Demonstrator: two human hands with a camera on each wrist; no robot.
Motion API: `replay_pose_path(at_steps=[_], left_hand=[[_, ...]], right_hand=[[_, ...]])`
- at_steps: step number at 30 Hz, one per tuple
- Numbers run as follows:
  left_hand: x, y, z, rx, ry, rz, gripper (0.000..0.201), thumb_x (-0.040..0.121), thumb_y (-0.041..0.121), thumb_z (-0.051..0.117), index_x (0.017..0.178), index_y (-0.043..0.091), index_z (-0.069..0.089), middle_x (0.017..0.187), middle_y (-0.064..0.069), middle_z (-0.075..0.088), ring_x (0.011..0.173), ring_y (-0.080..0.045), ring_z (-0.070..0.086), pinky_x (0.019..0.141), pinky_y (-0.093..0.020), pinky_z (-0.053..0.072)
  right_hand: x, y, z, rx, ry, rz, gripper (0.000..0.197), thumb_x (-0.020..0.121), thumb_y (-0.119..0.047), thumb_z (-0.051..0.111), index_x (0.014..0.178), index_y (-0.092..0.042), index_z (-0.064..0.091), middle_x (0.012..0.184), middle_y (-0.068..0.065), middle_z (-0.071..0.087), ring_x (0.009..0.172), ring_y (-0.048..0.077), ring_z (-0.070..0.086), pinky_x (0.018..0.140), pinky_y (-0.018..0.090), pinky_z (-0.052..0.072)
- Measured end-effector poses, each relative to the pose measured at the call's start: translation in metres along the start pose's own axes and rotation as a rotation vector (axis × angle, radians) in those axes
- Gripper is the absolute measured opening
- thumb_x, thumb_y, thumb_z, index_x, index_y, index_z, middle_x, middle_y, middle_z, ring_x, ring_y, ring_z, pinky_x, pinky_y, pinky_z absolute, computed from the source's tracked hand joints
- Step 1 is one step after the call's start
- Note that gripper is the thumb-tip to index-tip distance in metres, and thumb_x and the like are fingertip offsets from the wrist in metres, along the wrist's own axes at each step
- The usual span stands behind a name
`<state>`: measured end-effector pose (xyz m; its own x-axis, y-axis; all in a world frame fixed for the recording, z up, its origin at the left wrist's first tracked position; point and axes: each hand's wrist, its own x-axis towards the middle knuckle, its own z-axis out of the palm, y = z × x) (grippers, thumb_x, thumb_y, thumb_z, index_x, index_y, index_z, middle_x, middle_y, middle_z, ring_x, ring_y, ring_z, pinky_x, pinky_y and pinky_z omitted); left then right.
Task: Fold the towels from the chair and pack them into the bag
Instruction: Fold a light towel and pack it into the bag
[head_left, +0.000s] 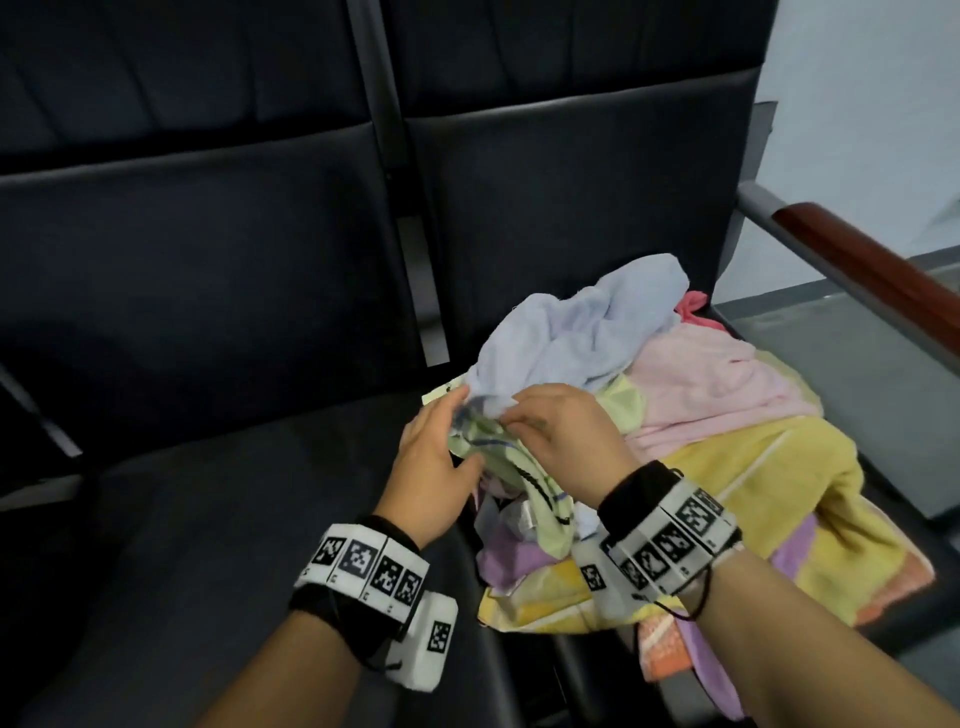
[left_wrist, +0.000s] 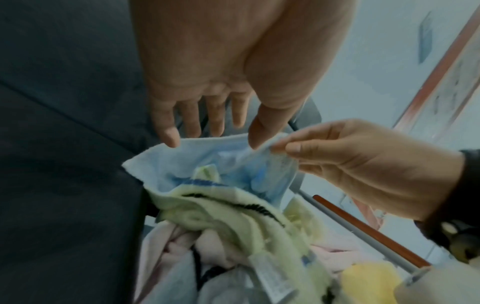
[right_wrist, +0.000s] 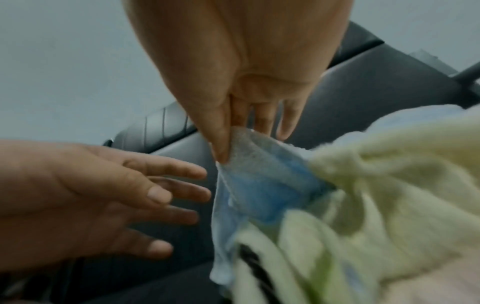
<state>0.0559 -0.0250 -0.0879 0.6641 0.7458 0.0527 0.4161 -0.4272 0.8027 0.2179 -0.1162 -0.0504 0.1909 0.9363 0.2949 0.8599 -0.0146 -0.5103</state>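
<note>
A heap of towels lies on the right dark chair seat (head_left: 545, 218). On top is a light blue towel (head_left: 582, 322); under it lies a pale green striped towel (head_left: 519, 467). My right hand (head_left: 519, 410) pinches the blue towel's edge (right_wrist: 254, 181) between thumb and forefinger, as the right wrist view shows. My left hand (head_left: 462, 415) is open beside it, its straight fingertips (left_wrist: 171, 139) touching the same blue towel's (left_wrist: 207, 164) hem. The green towel (left_wrist: 233, 211) hangs bunched below both hands. No bag is in view.
A pink towel (head_left: 717, 379), a yellow towel (head_left: 779, 493) and a purple towel (head_left: 509, 551) fill the rest of the pile. The left seat (head_left: 234, 519) is bare dark cushion. A wood-topped armrest (head_left: 872, 270) borders the right side.
</note>
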Motion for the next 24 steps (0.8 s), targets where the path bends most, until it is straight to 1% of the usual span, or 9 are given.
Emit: replay_pose_path(at_steps=[2,3,5,7,10,11,15,19,24], left_hand=[[-0.012,0.013,-0.006,-0.014,0.006,0.092,0.076,0.088,0.014,0.071,0.151,0.037,0.036,0.149,0.021,0.038,0.135,0.003,0.03,0.11,-0.011,0.024],[-0.018,0.018,-0.009,-0.002,0.008,0.131,0.073,0.087,0.013,0.072,0.149,0.037,0.04,0.149,0.02,0.038,0.136,0.002,0.03,0.11,-0.01,0.024],[-0.033,0.027,-0.015,0.04,0.007,0.165,0.056,0.086,0.01,0.073,0.137,0.028,0.057,0.144,0.012,0.047,0.136,-0.005,0.037,0.113,-0.018,0.029],[-0.052,0.033,-0.024,0.033,0.005,0.164,0.036,0.085,0.006,0.073,0.119,0.017,0.069,0.127,0.005,0.061,0.123,-0.014,0.052,0.107,-0.031,0.041],[-0.079,0.036,-0.04,-0.02,0.057,0.119,0.006,0.086,0.009,0.072,0.089,0.013,0.069,0.086,-0.001,0.067,0.085,-0.021,0.062,0.079,-0.046,0.051],[-0.09,0.036,-0.048,-0.028,0.072,0.1,0.006,0.086,0.012,0.073,0.084,0.014,0.067,0.079,-0.001,0.066,0.078,-0.022,0.062,0.073,-0.046,0.051],[-0.132,0.03,-0.084,-0.013,0.096,0.028,0.013,0.083,0.014,0.075,0.079,0.02,0.064,0.073,0.001,0.065,0.071,-0.018,0.061,0.067,-0.041,0.052],[-0.173,0.016,-0.121,-0.054,0.131,-0.032,0.018,0.08,0.014,0.078,0.075,0.023,0.062,0.074,0.0,0.065,0.067,-0.009,0.06,0.055,-0.02,0.049],[-0.223,-0.005,-0.165,-0.042,0.215,-0.059,0.023,0.08,0.007,0.074,0.075,0.028,0.065,0.073,0.005,0.068,0.065,-0.002,0.06,0.059,-0.015,0.046]], right_hand=[[-0.011,-0.023,-0.014,0.117,0.023,-0.023,0.011,0.084,-0.006,0.07,0.089,-0.012,0.078,0.088,-0.001,0.072,0.083,0.017,0.067,0.078,0.033,0.053],[-0.016,-0.033,-0.018,0.164,0.015,-0.027,0.012,0.083,-0.006,0.071,0.089,-0.014,0.078,0.089,-0.003,0.072,0.082,0.011,0.066,0.079,0.029,0.052],[-0.027,-0.051,-0.025,0.232,0.0,-0.046,0.014,0.082,-0.006,0.071,0.089,-0.015,0.078,0.09,-0.005,0.072,0.081,0.005,0.064,0.079,0.024,0.051],[-0.039,-0.071,-0.03,0.269,-0.015,-0.081,0.012,0.083,-0.006,0.071,0.088,-0.015,0.078,0.09,-0.006,0.072,0.082,0.004,0.065,0.08,0.022,0.051],[-0.055,-0.091,-0.029,0.285,-0.018,-0.1,0.016,0.082,-0.002,0.071,0.09,-0.013,0.079,0.092,-0.006,0.072,0.086,0.003,0.066,0.082,0.02,0.051],[-0.061,-0.099,-0.029,0.284,-0.004,-0.091,0.018,0.082,0.0,0.07,0.09,-0.013,0.079,0.092,-0.007,0.072,0.086,0.002,0.065,0.082,0.02,0.051],[-0.079,-0.129,-0.033,0.332,0.131,-0.075,0.021,0.082,0.004,0.067,0.089,-0.013,0.079,0.09,-0.008,0.072,0.088,0.001,0.065,0.081,0.016,0.05],[-0.088,-0.154,-0.032,0.294,0.228,-0.099,0.02,0.082,0.002,0.068,0.087,-0.015,0.078,0.088,-0.01,0.071,0.087,-0.001,0.065,0.082,0.016,0.05],[-0.103,-0.183,-0.016,0.3,0.293,-0.074,0.02,0.083,0.001,0.068,0.089,-0.016,0.077,0.09,-0.009,0.07,0.088,0.002,0.066,0.082,0.019,0.052]])
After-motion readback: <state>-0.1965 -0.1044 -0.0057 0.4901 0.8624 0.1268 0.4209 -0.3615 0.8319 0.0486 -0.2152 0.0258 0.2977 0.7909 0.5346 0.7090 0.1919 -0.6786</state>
